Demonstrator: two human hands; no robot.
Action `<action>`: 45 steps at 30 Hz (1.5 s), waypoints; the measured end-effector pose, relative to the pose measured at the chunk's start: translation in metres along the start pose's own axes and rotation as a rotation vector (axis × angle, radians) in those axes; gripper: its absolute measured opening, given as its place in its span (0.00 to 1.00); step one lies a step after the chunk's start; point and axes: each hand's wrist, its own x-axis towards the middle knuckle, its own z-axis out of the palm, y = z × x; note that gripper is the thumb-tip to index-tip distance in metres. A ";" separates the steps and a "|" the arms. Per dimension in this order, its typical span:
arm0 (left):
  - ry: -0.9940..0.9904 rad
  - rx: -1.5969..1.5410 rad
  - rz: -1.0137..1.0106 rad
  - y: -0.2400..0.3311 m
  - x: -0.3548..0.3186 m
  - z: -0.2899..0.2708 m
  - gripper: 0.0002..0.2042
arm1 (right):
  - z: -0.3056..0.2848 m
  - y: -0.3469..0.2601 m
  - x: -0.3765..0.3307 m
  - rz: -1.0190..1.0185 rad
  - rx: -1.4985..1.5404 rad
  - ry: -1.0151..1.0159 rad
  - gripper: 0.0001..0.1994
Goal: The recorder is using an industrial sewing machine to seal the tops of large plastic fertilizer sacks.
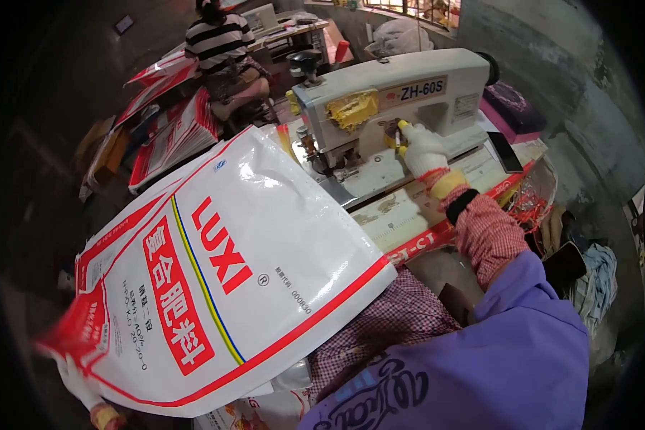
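Note:
A large white sack (265,208) with red borders and red printed panels spreads from the lower left up to the needle end of a cream sewing machine (380,107). My left hand (79,383), in a white glove, grips the sack's lower left edge; the sack hides part of its fingers. That corner of the sack is blurred. My right hand (424,149), in a white glove with yellow fingertips, is at the front of the machine's body. Its thumb and finger close around a small dark round knob (391,133) there.
Right of the machine lie a dark phone (505,152) and a black and pink box (512,111). A person in a striped top (218,43) sits at another machine at the back left, beside stacked red and white sacks (175,140). Cloths (596,279) hang at the right.

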 end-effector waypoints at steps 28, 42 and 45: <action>-1.413 0.209 0.304 0.191 -0.266 0.227 0.16 | -0.047 -0.021 -0.055 -0.322 0.905 0.107 0.10; -1.224 -0.326 -0.133 0.166 -0.342 0.317 0.08 | -0.064 -0.049 -0.192 0.049 1.761 -0.782 0.13; -1.243 -0.258 -0.202 0.164 -0.346 0.319 0.07 | -0.061 -0.047 -0.194 0.132 1.820 -0.778 0.11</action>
